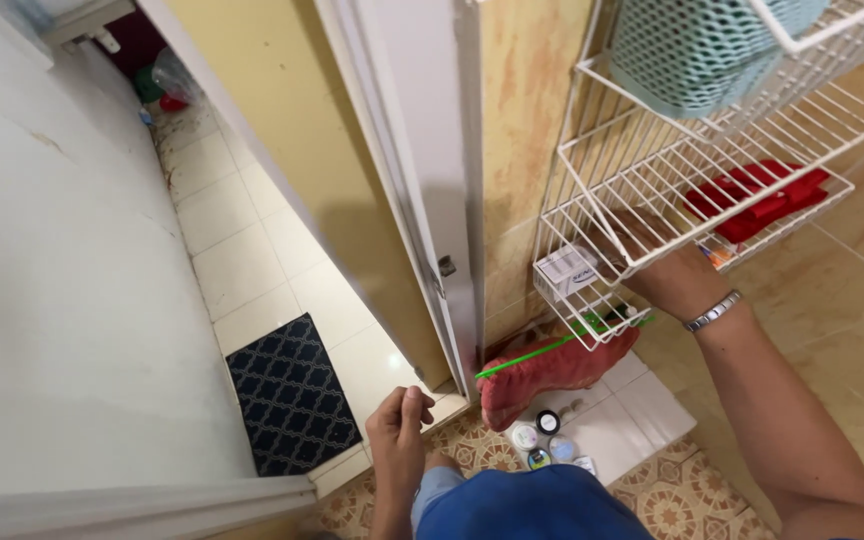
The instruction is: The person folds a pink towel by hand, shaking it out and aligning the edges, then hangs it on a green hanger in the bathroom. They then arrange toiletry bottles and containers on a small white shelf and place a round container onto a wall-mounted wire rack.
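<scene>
Your left hand [399, 415] hangs loosely curled below the white wire rack [642, 200], gripping nothing. Your right hand [667, 275], a metal watch band [713, 311] at its wrist, reaches into the rack's lowest shelf beside a small white box [566, 271]; whether those fingers grip anything, you cannot tell. Small jars [542, 440] sit on the floor beneath the rack.

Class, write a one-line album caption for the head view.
Right hand reaches into a white wire rack; left hand hangs loosely closed.
</scene>
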